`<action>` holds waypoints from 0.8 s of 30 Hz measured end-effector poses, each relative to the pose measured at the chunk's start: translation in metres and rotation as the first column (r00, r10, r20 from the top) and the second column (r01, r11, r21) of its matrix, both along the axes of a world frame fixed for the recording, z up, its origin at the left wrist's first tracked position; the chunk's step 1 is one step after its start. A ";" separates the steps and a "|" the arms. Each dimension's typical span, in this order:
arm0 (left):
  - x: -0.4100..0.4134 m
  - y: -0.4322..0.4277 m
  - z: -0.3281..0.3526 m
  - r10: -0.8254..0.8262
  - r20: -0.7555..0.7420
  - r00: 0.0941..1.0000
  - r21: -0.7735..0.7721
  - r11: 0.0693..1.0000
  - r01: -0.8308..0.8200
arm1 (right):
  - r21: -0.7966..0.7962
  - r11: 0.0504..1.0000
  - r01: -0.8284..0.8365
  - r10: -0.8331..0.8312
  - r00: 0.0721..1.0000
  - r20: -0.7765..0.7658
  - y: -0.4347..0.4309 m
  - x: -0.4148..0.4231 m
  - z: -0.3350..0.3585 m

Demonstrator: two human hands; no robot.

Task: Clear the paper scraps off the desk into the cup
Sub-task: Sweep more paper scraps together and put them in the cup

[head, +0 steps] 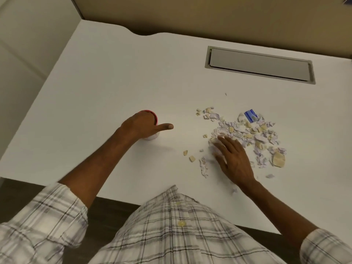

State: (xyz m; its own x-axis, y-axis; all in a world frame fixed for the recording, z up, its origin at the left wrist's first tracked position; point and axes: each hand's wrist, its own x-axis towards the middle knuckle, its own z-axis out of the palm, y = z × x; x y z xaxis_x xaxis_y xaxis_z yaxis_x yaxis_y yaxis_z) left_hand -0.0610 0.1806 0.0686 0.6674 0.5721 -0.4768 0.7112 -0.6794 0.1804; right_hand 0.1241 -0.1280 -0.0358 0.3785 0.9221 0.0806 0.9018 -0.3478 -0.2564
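**Cup held, scraps under the palm**

The left hand [141, 124] wraps round the red-rimmed cup [153, 137], thumb pointing right; the cup stands on the white bench [114, 82]. Well to its right, the right hand [232, 159] lies open, fingers straight, on the near-left edge of the paper scraps [247, 134], which are spread across the bench. A blue scrap [251, 115] lies at the pile's far side.

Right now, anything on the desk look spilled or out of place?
Torn paper scraps lie scattered on the desk, right of centre, with strays near the front edge; one blue piece stands out. The cup stands upright, gripped by the left hand; the right hand lies flat on the pile.
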 end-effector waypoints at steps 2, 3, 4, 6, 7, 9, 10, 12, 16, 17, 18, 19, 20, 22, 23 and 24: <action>0.003 -0.001 -0.003 0.004 -0.054 0.999 -0.027 1.000 -0.005 | -0.040 0.998 0.043 -0.045 0.998 -0.040 -0.020 -0.018 -0.004; 0.004 -0.001 -0.005 0.001 -0.074 0.997 -0.040 0.999 -0.004 | -0.073 0.996 0.047 -0.051 0.997 -0.052 -0.029 -0.027 -0.006; 0.005 -0.002 -0.007 0.001 -0.085 0.996 -0.050 0.999 -0.005 | -0.102 0.994 0.048 -0.054 0.997 -0.063 -0.036 -0.035 -0.009; 0.006 -0.004 -0.010 0.005 -0.085 0.996 -0.051 0.999 -0.009 | -0.105 0.993 0.046 -0.056 0.994 -0.089 -0.045 -0.043 -0.013; 0.006 -0.004 -0.010 0.004 -0.077 0.997 -0.044 0.999 -0.007 | -0.085 0.995 0.046 -0.055 0.994 -0.100 -0.047 -0.044 -0.013; 0.006 -0.004 -0.006 -0.008 -0.045 0.999 -0.028 1.000 0.007 | -0.037 0.997 0.064 -0.068 0.993 -0.097 -0.046 -0.042 -0.011; 0.006 -0.003 -0.003 -0.017 -0.027 0.999 -0.007 1.000 0.017 | -0.018 0.996 0.086 -0.088 0.992 -0.087 -0.045 -0.040 -0.010; 0.006 -0.001 0.006 0.006 0.005 1.000 0.086 0.996 -0.006 | -0.013 0.989 0.148 -0.149 0.986 -0.074 -0.041 -0.034 -0.006; -0.006 -0.004 0.020 0.033 0.392 0.919 0.275 0.949 -0.151 | -0.034 0.972 0.233 -0.235 0.968 -0.092 -0.031 -0.028 0.005; -0.009 -0.012 0.020 0.010 0.520 0.854 0.249 0.955 -0.163 | -0.017 0.971 0.238 -0.239 0.966 -0.095 -0.033 -0.028 0.007; -0.011 -0.023 0.020 0.008 0.617 0.787 0.184 0.971 -0.154 | 0.007 0.968 0.249 -0.247 0.964 -0.098 -0.037 -0.029 0.009; -0.012 -0.037 0.017 0.008 0.669 0.743 0.112 0.987 -0.112 | 0.029 0.963 0.270 -0.265 0.958 -0.106 -0.044 -0.029 0.010; -0.010 -0.054 0.010 -0.004 0.686 0.727 0.051 0.998 -0.042 | 0.040 0.954 0.296 -0.290 0.950 -0.119 -0.053 -0.029 0.010; -0.007 -0.092 -0.013 -0.029 0.657 0.753 -0.038 0.997 0.072 | 0.034 0.933 0.358 -0.351 0.926 -0.140 -0.075 -0.029 0.007; -0.006 -0.111 -0.026 -0.031 0.635 0.772 -0.072 0.992 0.099 | 0.015 0.916 0.400 -0.394 0.907 -0.147 -0.087 -0.030 0.005; -0.006 -0.128 -0.040 -0.029 0.606 0.795 -0.097 0.989 0.110 | -0.013 0.895 0.445 -0.441 0.884 -0.155 -0.100 -0.031 0.002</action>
